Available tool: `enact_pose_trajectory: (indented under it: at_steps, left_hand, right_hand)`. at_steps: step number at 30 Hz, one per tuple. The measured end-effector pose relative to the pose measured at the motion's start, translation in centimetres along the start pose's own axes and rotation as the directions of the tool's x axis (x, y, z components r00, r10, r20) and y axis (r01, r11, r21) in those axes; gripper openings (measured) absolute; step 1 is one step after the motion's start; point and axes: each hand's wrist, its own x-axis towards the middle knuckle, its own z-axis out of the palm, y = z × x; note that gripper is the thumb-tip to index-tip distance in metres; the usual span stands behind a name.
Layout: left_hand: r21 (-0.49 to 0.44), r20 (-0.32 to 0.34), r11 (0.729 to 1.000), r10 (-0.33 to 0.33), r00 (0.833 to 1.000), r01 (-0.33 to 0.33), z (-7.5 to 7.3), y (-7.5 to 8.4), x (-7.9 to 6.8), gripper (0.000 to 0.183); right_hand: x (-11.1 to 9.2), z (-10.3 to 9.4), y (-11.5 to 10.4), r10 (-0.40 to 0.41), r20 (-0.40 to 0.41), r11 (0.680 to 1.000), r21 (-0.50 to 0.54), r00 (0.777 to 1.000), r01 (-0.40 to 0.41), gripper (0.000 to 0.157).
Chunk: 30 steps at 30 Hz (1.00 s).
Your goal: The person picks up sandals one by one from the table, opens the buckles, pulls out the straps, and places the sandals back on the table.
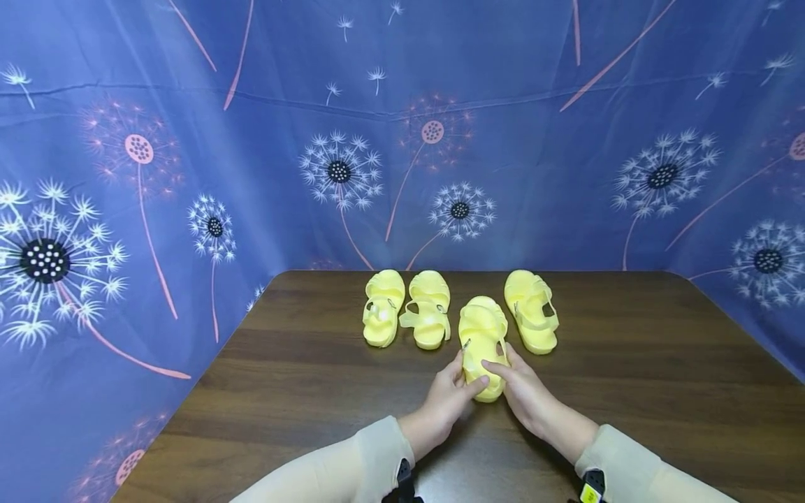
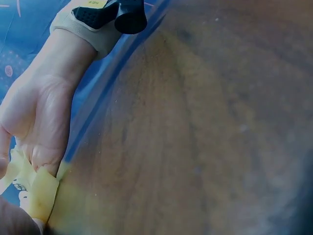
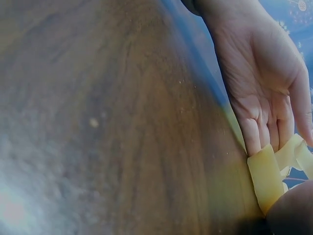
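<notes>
A yellow sandal (image 1: 483,335) is held between both hands, toe pointing away, its heel toward the person. On its left side the left hand (image 1: 444,399) grips the heel part, thumb lying over the footbed. The right hand (image 1: 527,392) grips the opposite side with its thumb also on top; the fingers under the sole are hidden in the head view. Both wrist views catch only part of the sandal's heel (image 2: 43,193) near the lower edge. Just beyond to the right lies another matching yellow sandal (image 1: 534,332).
Two more yellow sandals, a left one (image 1: 380,334) and one with its strap hanging loose (image 1: 430,335), lie side by side toward the back of the brown wooden table (image 1: 283,405). A blue dandelion-print cloth (image 1: 264,168) hangs behind the table and along its sides.
</notes>
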Motion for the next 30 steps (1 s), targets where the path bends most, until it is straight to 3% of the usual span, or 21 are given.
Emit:
enact_pose_trajectory:
  at_steps: [19, 30]
  left_hand:
    - [-0.006, -0.008, 1.0, -0.017, 1.0, 0.017, 0.4, -0.1, 1.4, 0.073]
    - [0.054, -0.04, 0.998, -0.013, 0.999, 0.015, 0.3, -0.3, 2.1, 0.074]
  right_hand:
    - [0.8, -0.5, -0.4, 0.001, -0.006, 1.0, 0.005, 1.0, 0.0, 0.094]
    - [1.7, -0.6, -0.6, 0.011, -0.008, 1.0, 0.013, 1.0, -0.011, 0.095]
